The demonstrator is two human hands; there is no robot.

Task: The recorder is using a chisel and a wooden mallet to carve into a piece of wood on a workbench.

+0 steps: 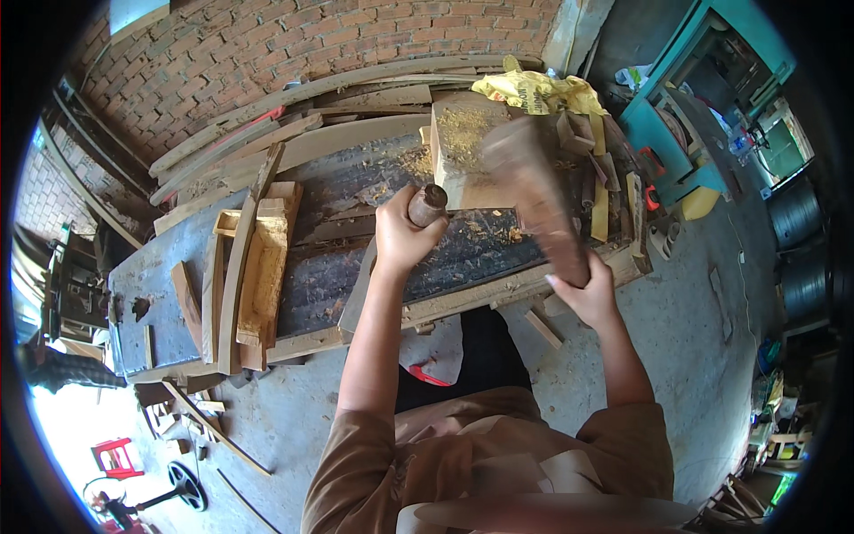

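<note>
Brick wall backs my dusty workbench [160, 294]; my left hand [402, 236] fists around a chisel handle [427, 205], my right hand [585, 289] grips a blurred wooden mallet [534, 191] over a block [463, 156].

A crumpled yellow bag [534, 92] lies at the far edge of the workbench [160, 294] — soft, wrinkled, plain yellow. No labels, signs or screens show.

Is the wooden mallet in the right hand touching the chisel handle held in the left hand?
Apart. The head view shows the motion-blurred mallet raised right of the chisel handle, with bench surface visible between them.
</note>
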